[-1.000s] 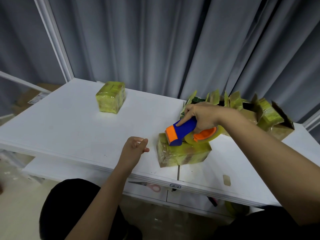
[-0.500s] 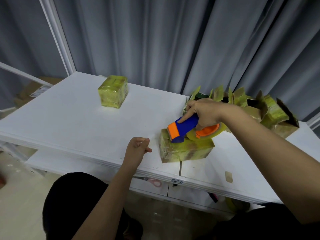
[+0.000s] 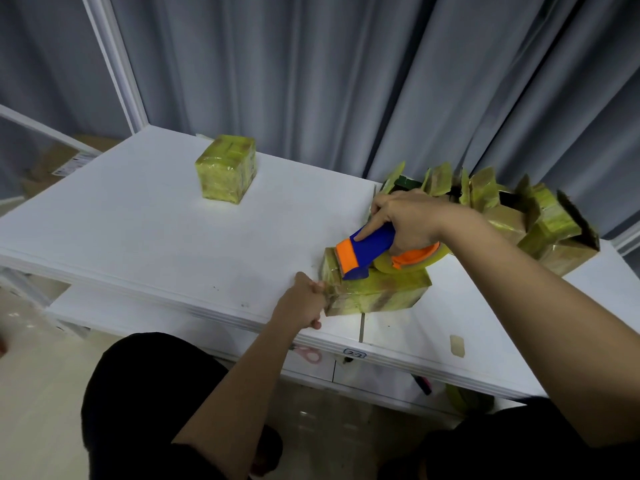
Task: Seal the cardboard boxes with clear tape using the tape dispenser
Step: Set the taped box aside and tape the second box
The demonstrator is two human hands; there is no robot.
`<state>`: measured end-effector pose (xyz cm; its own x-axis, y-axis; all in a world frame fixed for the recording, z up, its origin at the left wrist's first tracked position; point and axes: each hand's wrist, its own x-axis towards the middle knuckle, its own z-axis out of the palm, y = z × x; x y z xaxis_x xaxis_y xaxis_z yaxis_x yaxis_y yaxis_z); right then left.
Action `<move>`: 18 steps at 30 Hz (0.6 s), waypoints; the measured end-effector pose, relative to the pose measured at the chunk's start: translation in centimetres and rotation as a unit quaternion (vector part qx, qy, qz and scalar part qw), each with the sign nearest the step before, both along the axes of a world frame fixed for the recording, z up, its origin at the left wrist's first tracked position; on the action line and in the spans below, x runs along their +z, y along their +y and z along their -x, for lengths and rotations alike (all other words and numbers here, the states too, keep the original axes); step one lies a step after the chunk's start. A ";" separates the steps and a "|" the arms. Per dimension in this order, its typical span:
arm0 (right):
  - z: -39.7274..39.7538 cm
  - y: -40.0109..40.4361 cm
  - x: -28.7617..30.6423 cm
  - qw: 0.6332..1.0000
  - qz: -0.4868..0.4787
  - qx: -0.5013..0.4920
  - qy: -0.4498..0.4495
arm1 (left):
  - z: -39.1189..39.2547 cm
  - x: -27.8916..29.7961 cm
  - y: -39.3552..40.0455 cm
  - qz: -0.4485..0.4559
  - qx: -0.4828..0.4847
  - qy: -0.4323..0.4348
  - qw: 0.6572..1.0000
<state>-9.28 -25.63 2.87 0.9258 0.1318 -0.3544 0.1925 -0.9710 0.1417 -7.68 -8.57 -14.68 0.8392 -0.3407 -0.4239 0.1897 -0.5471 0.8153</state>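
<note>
While the right hand (image 3: 412, 220) grips the dispenser (image 3: 367, 251), left fingers (image 3: 317, 289) pinch the box (image 3: 377, 292).

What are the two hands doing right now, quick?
Left hand: curled, pressing against the end of the box.
Right hand: closed around the tape dispenser, on top of that box.

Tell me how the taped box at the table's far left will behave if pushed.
The far box probably slides rather than tips: it sits squat and blocky on the smooth table. Its glossy tape wrap likely makes it slippery to grip. It is probably light, though its contents are hidden.
</note>
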 end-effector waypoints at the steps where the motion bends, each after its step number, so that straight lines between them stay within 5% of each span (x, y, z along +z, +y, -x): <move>1: 0.0 0.1 0.0 1.000 0.001 0.000 0.002 | -0.1 -0.1 0.1 -0.073 -0.028 -0.042 0.996; 3: 0.0 0.2 0.1 1.000 0.003 0.002 0.002 | 0.0 0.0 0.1 -0.210 -0.085 -0.136 0.964; 5: 0.0 0.3 0.1 1.000 -0.001 0.003 -0.001 | 0.6 0.0 0.0 -0.237 -0.077 -0.198 0.948; 8: 0.1 0.0 -0.1 1.000 -0.001 0.005 -0.004 | 0.4 -0.9 -0.5 -0.047 0.055 -0.280 0.957; 10: 0.0 -0.1 -0.1 1.000 -0.002 0.006 -0.003 | 0.4 -0.5 -1.4 0.148 0.095 -0.169 0.970; 12: 0.0 0.1 -0.1 1.000 -0.005 0.007 -0.002 | 0.5 -0.6 -2.9 0.243 0.069 0.016 0.967; 14: -0.1 0.1 -0.1 1.000 0.004 0.013 -0.005 | 1.3 -1.2 -3.0 0.277 -0.046 0.045 0.959; 18: -0.1 0.0 -0.3 0.999 0.021 0.022 -0.020 | -0.9 -2.8 -2.3 0.252 -0.091 -0.073 0.961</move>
